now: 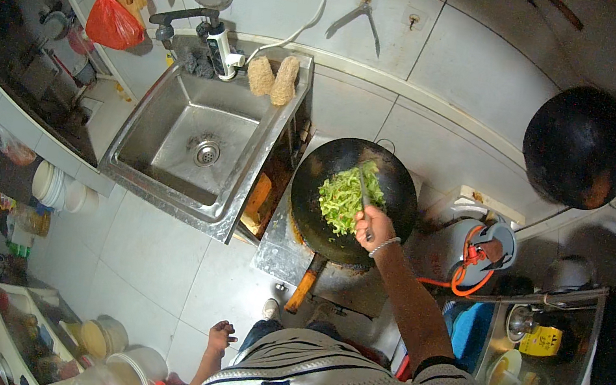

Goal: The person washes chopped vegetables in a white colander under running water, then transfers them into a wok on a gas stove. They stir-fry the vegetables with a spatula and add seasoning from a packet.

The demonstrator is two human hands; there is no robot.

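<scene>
My right hand point(373, 228) grips the handle of a metal spatula point(363, 188), its far end among shredded green vegetables point(339, 202). The greens lie heaped in a dark wok point(401, 185) on a stove point(281, 248). The wok's wooden handle point(302, 292) points towards me, and no hand is on it. Low beside my body hangs my left hand point(221, 336), holding nothing, its fingers loosely bent and apart.
Left of the stove stands a steel sink point(174, 130) with two loofah sponges point(273, 80) at its back corner. A gas cylinder point(443, 248) with an orange hose point(471, 290) is to the right. Another wok point(580, 146) hangs on the wall. White buckets point(138, 367) stand at lower left.
</scene>
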